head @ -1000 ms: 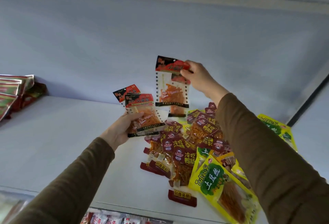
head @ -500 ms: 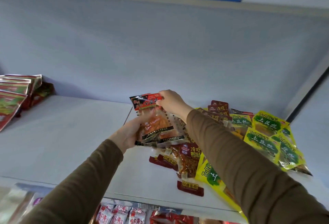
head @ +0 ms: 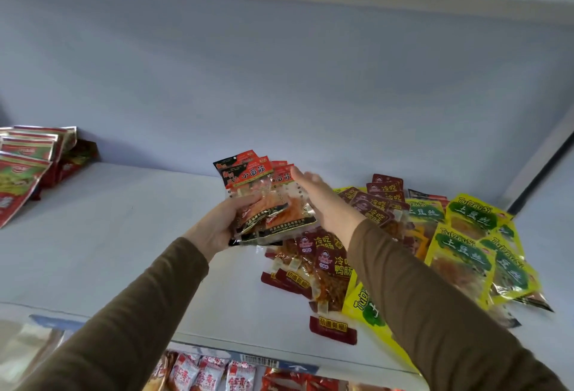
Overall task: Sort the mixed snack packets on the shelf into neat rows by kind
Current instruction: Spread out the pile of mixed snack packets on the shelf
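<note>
Left hand (head: pixel 217 229) grips a fanned bunch of red-topped packets (head: pixel 264 201) above the shelf (head: pixel 108 235); right hand (head: pixel 323 201), fingers straight, presses their edge to square them. At four o'clock lies the mixed pile (head: pixel 403 235). Gathering one kind seems underway; next, lay them in a row.

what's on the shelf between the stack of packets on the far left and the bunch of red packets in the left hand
Nothing: in the head view, the white shelf is bare between the leaning stack at far left and the red packets gripped by the left hand.
</note>
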Demonstrator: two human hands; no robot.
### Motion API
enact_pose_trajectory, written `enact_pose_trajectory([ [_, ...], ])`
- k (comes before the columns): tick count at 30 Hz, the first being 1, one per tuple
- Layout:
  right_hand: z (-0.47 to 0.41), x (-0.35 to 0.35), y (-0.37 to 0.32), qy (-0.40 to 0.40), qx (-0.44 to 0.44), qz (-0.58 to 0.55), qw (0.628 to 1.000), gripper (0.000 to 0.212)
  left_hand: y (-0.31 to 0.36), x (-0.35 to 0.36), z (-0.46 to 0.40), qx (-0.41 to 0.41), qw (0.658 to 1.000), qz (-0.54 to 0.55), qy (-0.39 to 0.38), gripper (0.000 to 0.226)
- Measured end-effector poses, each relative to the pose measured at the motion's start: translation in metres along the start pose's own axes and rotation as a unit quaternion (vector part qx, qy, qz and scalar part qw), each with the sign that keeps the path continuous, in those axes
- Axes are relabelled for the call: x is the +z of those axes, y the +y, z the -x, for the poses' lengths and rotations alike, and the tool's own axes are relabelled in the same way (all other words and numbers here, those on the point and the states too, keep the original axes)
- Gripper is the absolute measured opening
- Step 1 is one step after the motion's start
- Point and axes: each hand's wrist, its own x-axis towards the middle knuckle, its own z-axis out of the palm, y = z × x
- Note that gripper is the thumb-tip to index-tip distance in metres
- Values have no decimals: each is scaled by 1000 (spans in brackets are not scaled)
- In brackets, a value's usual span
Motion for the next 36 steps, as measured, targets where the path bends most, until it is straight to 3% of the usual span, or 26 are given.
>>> enact_pose_trajectory([
  [2, 2, 5, 7, -72, 61, -18, 995, 99, 3, -1, -3, 11, 1000, -27, 9, 41],
  [8, -14, 54, 9, -73, 58, -47, 995, 99, 18, -25, 2, 33, 996, -88, 13, 60],
  [12, -34, 101, 2, -81, 54, -32, 995, 61, 40, -63, 14, 42, 993, -111, 23, 65],
  [16, -59, 166, -2, -94, 36, -59, 993, 56, 69, -120, 28, 33, 991, -124, 32, 62],
  [22, -91, 271, -12, -53, 14, -99, 994, 45, 112, -227, 40, 35, 991, -123, 38, 40],
  [30, -131, 364, -21, 27, -27, -97, 995, 53, 153, -327, 35, -13, 987, -148, 54, 42],
  [36, -173, 417, -20, -46, -14, -93, 994, 45, 156, -362, 16, 37, 977, -111, 178, 31],
])
